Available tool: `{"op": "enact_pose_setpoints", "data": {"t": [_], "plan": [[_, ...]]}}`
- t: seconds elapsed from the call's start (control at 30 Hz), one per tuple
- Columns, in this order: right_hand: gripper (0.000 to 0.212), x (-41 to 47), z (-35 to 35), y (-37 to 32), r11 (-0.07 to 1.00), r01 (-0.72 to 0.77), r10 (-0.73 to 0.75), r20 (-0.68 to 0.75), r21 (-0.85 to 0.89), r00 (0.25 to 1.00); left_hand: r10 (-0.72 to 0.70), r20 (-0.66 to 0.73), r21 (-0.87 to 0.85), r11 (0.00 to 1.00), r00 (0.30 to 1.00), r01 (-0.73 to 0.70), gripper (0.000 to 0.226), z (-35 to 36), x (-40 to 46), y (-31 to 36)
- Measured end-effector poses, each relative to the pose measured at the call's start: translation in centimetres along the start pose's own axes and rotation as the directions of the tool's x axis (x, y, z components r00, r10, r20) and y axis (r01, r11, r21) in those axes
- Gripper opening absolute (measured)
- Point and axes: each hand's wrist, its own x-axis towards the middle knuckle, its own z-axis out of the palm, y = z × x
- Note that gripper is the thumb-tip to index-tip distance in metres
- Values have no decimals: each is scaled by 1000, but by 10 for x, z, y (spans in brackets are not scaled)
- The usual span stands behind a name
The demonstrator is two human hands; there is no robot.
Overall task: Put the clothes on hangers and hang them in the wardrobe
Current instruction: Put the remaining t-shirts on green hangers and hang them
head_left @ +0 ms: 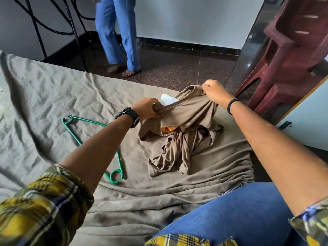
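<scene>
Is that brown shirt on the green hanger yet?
No. The hanger lies bare on the bed; both hands, left hand and right hand, grip the bunched brown shirt.

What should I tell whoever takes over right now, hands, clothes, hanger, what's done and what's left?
Left hand: grips one bunched edge of the brown shirt.
Right hand: grips the other edge, fabric stretched between the two hands.
The shirt's lower part lies crumpled on the bed sheet.
Green hanger: flat on the sheet, left of the shirt, partly under the left forearm, untouched.
Done: shirt picked up at one end.
Left: get the hanger into the shirt and hang it up; no wardrobe in view.
</scene>
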Motion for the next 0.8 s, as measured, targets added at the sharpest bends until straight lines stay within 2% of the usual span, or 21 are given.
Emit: {"op": "enact_pose_setpoints", "data": {"t": [0.1,0.2,0.23,0.3,0.37,0.47,0.6,0.7,0.8], "plan": [[29,0,-10,12,1000,-18,18,27,24,999,-106,-126,-92,991,986,95,18,1,4,-11],[48,-5,-16,17,995,-37,22,154,95,988,-272,-203,-300,932,941,205,11,-1,11,-11],[48,-5,-17,19,994,-39,18,194,105,981,-341,-186,-433,870,921,235,11,-1,13,-11],[35,-4,-18,24,993,-26,0,223,112,975,-440,-122,-717,659,890,228,20,-2,17,-9],[22,-4,-18,26,993,-27,10,140,119,990,-453,-89,-845,506,887,173,36,-4,19,-8],[38,-4,-20,29,969,-77,81,-9,233,997,-428,-68,-910,397,901,120,41,-5,21,-8],[25,-3,-25,45,879,-144,175,-28,456,984,-374,-87,-955,296,923,30,22,-8,28,-2],[21,-10,-32,42,834,-142,174,-10,533,985,-300,-142,-957,286,943,-53,23,-12,33,4],[23,-11,-37,42,784,-167,190,26,597,981,-340,-201,-947,309,919,-93,29,-15,37,10]]}}
